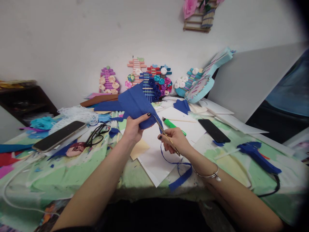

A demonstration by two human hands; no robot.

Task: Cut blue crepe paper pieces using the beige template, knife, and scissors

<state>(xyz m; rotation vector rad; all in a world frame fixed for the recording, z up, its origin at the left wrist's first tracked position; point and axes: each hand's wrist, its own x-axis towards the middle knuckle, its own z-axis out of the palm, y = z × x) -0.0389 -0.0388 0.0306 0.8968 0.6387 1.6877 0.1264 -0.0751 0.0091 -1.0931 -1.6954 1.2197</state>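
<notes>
My left hand (135, 128) grips a folded piece of dark blue fabric or crepe paper (135, 101), thumb on top, holding it up over the table. In my right hand (174, 139) is a pair of scissors (160, 124), its blades at the right edge of the blue piece. A narrow blue strip (181, 182) hangs from that edge, curls below my right hand and ends near the table's front. Under both hands lie white paper sheets (154, 167). Just behind my right hand rests a green utility knife (168, 122), partly hidden by the fingers.
A blue glue gun (260, 157) and a black phone (214, 130) lie at right. Another phone (59, 136), black glasses (98, 133) and white yarn (74, 115) are at left. Several decorated stick crafts (137, 69) lean on the back wall, beside a light-blue guitar shape (205, 83).
</notes>
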